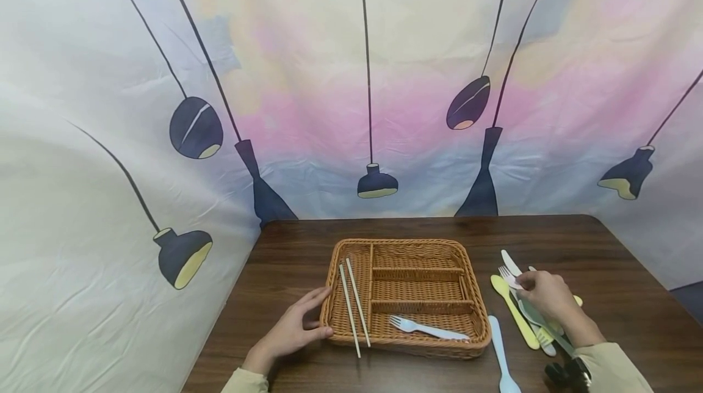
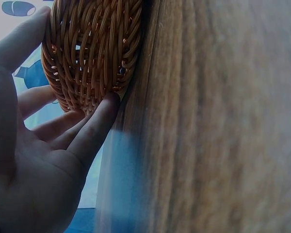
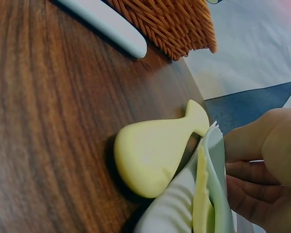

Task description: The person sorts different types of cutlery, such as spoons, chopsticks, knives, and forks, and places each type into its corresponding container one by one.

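In the head view, my left hand (image 1: 299, 326) lies against the left side of a brown wicker basket (image 1: 417, 353) with compartments. The left wrist view shows its extended fingers (image 2: 94, 124) touching the woven wall (image 2: 87, 53). My right hand (image 1: 549, 298) is over a pile of plastic cutlery right of the basket, fingertips at the neck of a white fork (image 1: 508, 277). Beside them lie a white knife (image 1: 511, 262), a yellow spoon (image 1: 516, 310) and a yellow fork (image 1: 544, 337). A pale green utensil (image 3: 218, 165) partly hides the right fingers; I cannot tell whether they grip anything.
Two pale chopsticks (image 1: 351, 301) lie in the basket's left compartment, overhanging its front rim. A light blue fork (image 1: 431, 329) sits in the front right compartment. A light blue spoon (image 1: 500, 350) lies on the wooden table (image 1: 620, 301) by the basket. Patterned cloth (image 1: 329, 106) hangs behind.
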Demonstrator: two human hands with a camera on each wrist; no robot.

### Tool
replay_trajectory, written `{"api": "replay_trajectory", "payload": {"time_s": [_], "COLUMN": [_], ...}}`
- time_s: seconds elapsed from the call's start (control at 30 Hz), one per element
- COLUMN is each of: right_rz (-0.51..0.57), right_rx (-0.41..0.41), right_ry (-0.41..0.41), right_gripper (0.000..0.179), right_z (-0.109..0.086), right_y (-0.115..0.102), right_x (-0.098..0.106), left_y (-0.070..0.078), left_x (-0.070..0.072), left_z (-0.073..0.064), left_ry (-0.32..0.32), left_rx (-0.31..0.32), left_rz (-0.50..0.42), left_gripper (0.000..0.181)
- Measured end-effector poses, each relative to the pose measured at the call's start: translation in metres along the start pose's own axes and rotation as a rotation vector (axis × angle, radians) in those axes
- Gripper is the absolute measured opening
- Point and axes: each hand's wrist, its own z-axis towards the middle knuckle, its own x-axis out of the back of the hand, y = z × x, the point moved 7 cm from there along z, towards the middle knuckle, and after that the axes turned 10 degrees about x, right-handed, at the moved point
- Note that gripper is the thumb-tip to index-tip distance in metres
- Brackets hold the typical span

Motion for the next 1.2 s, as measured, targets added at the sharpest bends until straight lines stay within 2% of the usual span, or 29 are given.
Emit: {"api": "replay_trajectory", "payload": {"time_s": [0.5,0.83,1.2], "right_rz": [0.016,0.033,0.027], "right_rx": [-0.037,-0.024,-0.035], "right_ry": [-0.007,0.019,0.022], "right_gripper": [0.027,0.028,0.029], "right_z": [-0.002,-0.002,0.0], "right_y": [0.006,0.004,0.001], "right_x": [-0.002,0.004,0.011], "left_y": [0.002,0.003,0.0], "left_x": [0.001,0.001,0.0], "left_z": [-0.001,-0.001,-0.001], "left_ry": [-0.001,0.006,0.003], "left_rx": [0.007,0.009,-0.021], "left_rz": [-0.009,-0.022,-0.022], "left_gripper": [0.079,0.079,0.078]}}
